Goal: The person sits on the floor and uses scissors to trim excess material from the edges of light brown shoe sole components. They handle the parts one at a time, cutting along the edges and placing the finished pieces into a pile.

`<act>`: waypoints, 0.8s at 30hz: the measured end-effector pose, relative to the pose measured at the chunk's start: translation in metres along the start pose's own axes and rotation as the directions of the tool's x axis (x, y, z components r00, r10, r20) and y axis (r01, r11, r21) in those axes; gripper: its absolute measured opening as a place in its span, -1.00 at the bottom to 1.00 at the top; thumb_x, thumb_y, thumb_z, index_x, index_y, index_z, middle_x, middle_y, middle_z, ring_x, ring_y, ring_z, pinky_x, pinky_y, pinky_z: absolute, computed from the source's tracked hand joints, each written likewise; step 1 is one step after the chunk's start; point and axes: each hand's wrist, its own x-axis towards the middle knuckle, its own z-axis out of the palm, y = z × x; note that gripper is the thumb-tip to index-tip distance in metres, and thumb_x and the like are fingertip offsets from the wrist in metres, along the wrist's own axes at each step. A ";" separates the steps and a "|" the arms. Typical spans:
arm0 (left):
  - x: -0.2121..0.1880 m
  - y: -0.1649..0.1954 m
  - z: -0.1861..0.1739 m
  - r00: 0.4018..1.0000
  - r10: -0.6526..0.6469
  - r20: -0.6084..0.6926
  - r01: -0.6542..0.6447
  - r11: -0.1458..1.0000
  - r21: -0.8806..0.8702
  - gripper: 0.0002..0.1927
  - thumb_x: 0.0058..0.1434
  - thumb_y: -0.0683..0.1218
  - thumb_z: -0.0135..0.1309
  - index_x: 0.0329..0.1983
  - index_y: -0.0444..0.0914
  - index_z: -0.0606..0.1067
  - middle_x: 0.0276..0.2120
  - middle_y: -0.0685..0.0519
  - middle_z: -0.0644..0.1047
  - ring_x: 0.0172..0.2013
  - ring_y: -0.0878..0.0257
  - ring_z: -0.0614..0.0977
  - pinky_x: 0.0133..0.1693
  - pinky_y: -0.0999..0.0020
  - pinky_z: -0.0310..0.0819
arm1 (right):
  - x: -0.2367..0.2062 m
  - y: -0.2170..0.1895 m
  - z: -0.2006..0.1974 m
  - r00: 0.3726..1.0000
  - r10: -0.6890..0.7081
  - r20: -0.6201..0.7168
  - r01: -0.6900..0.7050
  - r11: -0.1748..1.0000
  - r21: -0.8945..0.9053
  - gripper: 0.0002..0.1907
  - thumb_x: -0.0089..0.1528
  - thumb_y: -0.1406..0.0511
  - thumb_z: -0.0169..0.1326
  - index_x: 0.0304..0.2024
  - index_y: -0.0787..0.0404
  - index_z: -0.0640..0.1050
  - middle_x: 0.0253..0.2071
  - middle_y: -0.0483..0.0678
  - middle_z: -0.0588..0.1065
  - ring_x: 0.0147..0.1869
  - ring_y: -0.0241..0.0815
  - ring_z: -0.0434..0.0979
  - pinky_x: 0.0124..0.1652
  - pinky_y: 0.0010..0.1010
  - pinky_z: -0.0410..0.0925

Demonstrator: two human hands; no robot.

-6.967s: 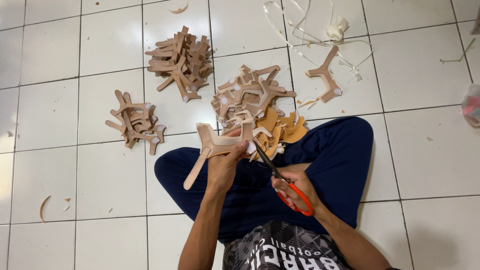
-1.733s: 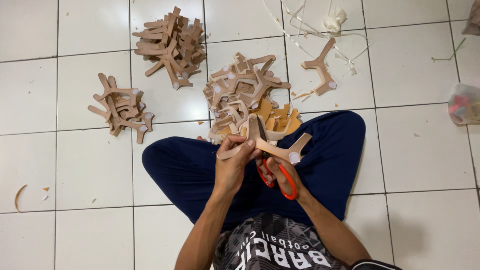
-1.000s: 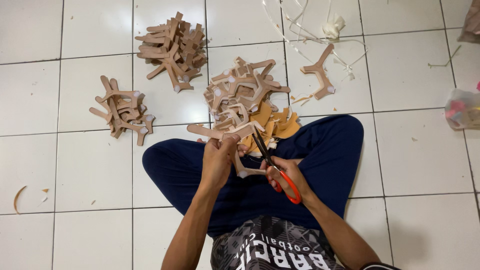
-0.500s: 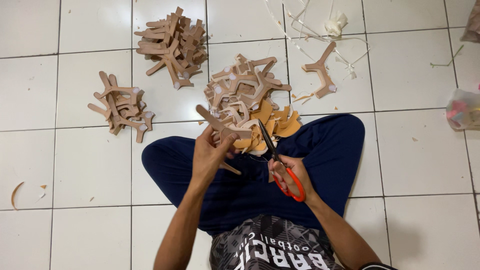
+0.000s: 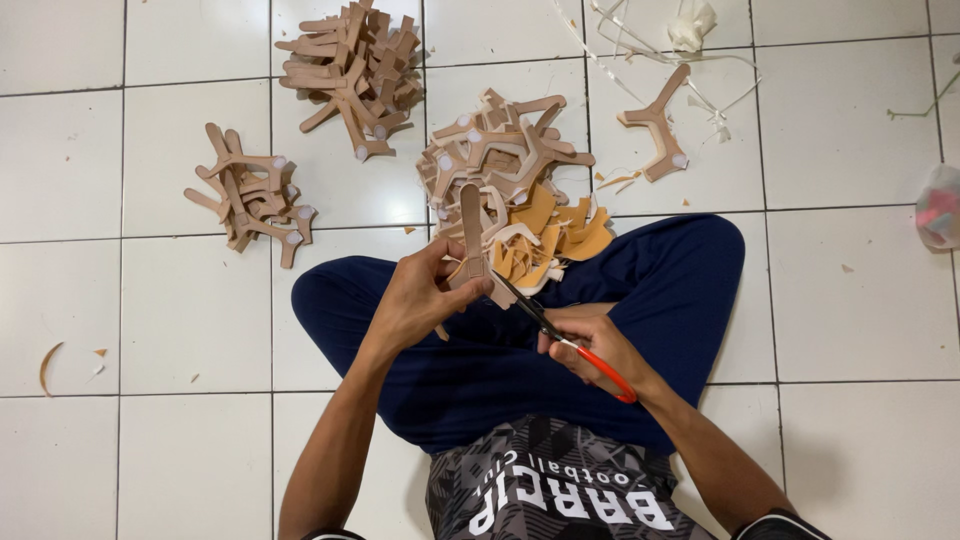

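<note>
Viewpoint: looking straight down at a person seated cross-legged on a white tiled floor, in dark blue trousers.

Left hand: the left hand is closed in a pinch, thumb and fingers gripping the lower end of a tan strap piece.

Strap piece: a flat, forked tan cut-out, held upright above the left knee, its long arm pointing away from the body and overlapping the pile behind it.

Right hand: the right hand is curled through the orange handles of a pair of scissors, fingers wrapped closed around the loops.

Scissors: the dark blades angle up and left toward the strap piece, and the tips meet its lower edge just beside the left thumb. Whether the blades are parted cannot be told.

Nearest pile: a heap of tan strap pieces lies just beyond the knees, directly behind the held piece.

Offcuts: curled mustard-yellow trimmings sit between that heap and the right leg, touching both.

Other piles: a smaller stack lies to the left, and a taller stack sits further away at the top.

Lone piece: a single strap piece lies apart at upper right, beside thin white strips.

Right edge: a clear plastic bag with pink contents, partly cut off.

Floor scraps: small slivers at far left.
</note>
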 end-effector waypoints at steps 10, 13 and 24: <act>0.004 -0.028 0.004 0.976 0.219 0.024 -0.204 0.942 -0.265 -0.69 0.31 -0.06 0.17 0.00 -0.36 0.50 -0.22 -0.09 0.68 -0.18 0.23 0.75 -0.12 0.36 0.73 | -0.004 0.016 0.006 0.995 0.082 -0.057 -0.080 0.996 0.032 -0.41 0.19 -0.16 0.11 -0.50 0.23 0.55 -0.80 -0.27 0.29 -0.81 -0.48 0.24 -0.77 -0.66 0.15; 0.002 -0.037 0.012 0.976 0.208 -0.057 -0.216 0.925 -0.311 -0.71 0.31 -0.14 0.15 0.04 -0.37 0.48 -0.19 -0.08 0.63 -0.16 0.22 0.72 -0.09 0.35 0.74 | -0.003 0.013 0.009 0.998 0.061 -0.016 -0.059 0.994 0.094 -0.38 0.21 -0.20 0.07 -0.41 0.24 0.53 -0.74 -0.27 0.31 -0.75 -0.48 0.29 -0.72 -0.67 0.22; -0.004 -0.042 0.036 0.976 0.196 -0.092 -0.215 0.832 -0.511 -0.73 0.30 -0.24 0.15 0.03 -0.40 0.43 -0.24 -0.04 0.57 -0.18 0.24 0.70 -0.13 0.34 0.75 | -0.003 0.014 0.022 0.995 0.082 -0.064 -0.063 0.963 0.260 -0.41 0.25 -0.14 0.08 -0.38 0.28 0.53 -0.72 -0.26 0.28 -0.77 -0.50 0.22 -0.74 -0.67 0.18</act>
